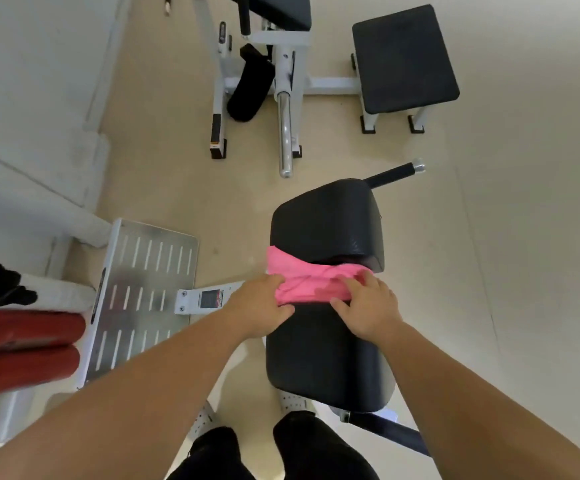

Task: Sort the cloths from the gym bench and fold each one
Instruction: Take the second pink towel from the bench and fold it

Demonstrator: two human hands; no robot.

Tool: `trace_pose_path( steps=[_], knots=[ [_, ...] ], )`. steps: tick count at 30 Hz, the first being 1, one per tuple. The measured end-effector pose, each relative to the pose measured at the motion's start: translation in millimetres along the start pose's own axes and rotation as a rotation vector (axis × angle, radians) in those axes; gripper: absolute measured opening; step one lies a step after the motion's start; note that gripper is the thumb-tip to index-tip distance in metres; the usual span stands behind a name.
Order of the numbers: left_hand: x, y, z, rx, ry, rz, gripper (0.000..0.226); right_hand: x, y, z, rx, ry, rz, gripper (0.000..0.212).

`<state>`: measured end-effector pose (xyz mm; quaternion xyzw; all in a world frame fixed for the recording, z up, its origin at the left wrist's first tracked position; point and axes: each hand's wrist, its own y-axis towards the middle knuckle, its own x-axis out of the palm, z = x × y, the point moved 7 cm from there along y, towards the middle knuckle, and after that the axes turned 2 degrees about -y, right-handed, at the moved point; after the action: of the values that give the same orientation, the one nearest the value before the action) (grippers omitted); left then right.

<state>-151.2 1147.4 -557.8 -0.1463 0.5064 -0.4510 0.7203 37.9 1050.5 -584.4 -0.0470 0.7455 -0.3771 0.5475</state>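
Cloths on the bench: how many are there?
1. One pink cloth lies across the black bench, gripped by the left hand and the right hand. Others may be hidden underneath.

Open floor (489, 289) runs along the right side of the black gym bench (323, 358). On its left, a slotted metal footplate (143, 292) and red rollers (22, 344) hem the approach, leaving a narrow strip of floor.
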Motion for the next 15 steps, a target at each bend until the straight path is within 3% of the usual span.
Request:
trace_pose_path(
  steps=[5,10,15],
  knots=[
    [31,47,21,-0.034,-0.052,-0.095,0.063,22,19,16,-0.030,0.138,-0.047,0.063],
    [52,71,30,-0.017,-0.026,-0.132,0.069,23,14,21,-0.025,0.349,0.123,0.048],
    [52,73,43,-0.002,-0.235,-0.091,0.076,6,10,19,-0.064,0.398,0.214,0.036]
  ],
)
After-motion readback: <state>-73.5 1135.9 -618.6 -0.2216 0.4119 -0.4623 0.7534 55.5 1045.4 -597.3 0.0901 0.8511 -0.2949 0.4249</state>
